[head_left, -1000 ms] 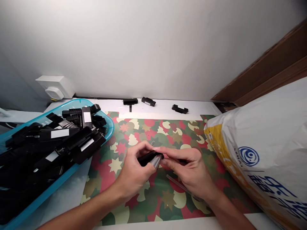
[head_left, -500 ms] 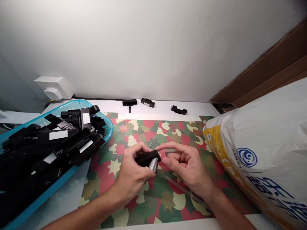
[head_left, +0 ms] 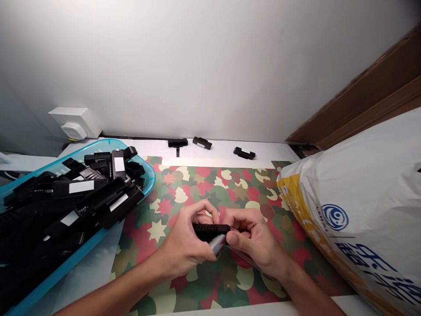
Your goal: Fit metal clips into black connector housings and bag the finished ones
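My left hand [head_left: 189,239] is wrapped around a black ribbed plastic casing [head_left: 212,229], held level just above the mat. Along its lower side, near my left thumb, shows a shiny silvery piece [head_left: 217,242] whose kind is unclear. The curled fingers and thumb of my right hand [head_left: 258,241] close at the casing's right end; whether a small part is between them is hidden. Partly covered by that hand, a clear narrow strip [head_left: 245,258] slants across the mat. Just beyond my left fingers lies a tiny metal piece [head_left: 208,198].
At left, a blue plastic basket [head_left: 151,177] is heaped with black plastic casings [head_left: 95,199]. Three black parts [head_left: 202,142] lie along the white strip by the wall. A large white and yellow bag [head_left: 362,184] bounds the right side of the patterned mat [head_left: 230,184].
Both hands have come slightly nearer me, and the casing has turned more level. My right index finger, stretched before, is now curled in, with the thumb close to the casing's end.
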{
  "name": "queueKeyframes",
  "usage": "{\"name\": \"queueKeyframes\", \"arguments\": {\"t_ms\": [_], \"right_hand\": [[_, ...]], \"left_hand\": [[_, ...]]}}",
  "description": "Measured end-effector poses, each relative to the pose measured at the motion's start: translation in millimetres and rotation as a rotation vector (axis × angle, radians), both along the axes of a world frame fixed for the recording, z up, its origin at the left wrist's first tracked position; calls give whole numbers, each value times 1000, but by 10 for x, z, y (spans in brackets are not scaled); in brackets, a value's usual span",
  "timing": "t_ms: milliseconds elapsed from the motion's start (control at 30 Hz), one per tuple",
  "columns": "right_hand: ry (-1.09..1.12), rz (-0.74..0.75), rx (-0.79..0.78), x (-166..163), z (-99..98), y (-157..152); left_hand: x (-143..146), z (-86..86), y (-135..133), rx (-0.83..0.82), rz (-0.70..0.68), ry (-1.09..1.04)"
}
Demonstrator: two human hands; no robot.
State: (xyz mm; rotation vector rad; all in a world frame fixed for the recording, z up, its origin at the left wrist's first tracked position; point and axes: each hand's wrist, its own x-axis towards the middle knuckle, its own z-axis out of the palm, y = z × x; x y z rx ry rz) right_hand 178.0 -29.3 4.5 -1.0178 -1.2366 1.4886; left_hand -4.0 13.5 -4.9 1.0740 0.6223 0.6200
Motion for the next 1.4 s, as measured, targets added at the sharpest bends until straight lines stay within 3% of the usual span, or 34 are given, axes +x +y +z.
{"name": "queueKeyframes", "arguments": {"t_ms": [167, 400, 567, 800, 867, 1000, 1067, 1267, 1400], "right_hand": [[-20, -73, 96, -34, 8, 27], [-448, -137, 370, 99, 99, 12], [-560, -129, 493, 125, 65, 22], [-462, -99, 297, 94, 42, -27], [-422, -190, 215, 79, 12, -27], [-416, -527, 74, 75, -87, 68], [-431, -601, 48, 96, -126, 135], [-328, -553, 7, 156, -165, 207], [-119, -561, -30, 135, -169, 199]], "left_hand": [[9, 30, 17, 31, -14, 49], [25, 81, -36, 82, 168, 246], [44, 114, -39, 132, 224, 298], [38, 92, -32, 184, 242, 244], [27, 102, -40, 172, 225, 220], [7, 120, -49, 76, 200, 119], [5, 121, -49, 42, 216, 86], [23, 137, -48, 148, 310, 167], [31, 138, -43, 123, 304, 154]]}}
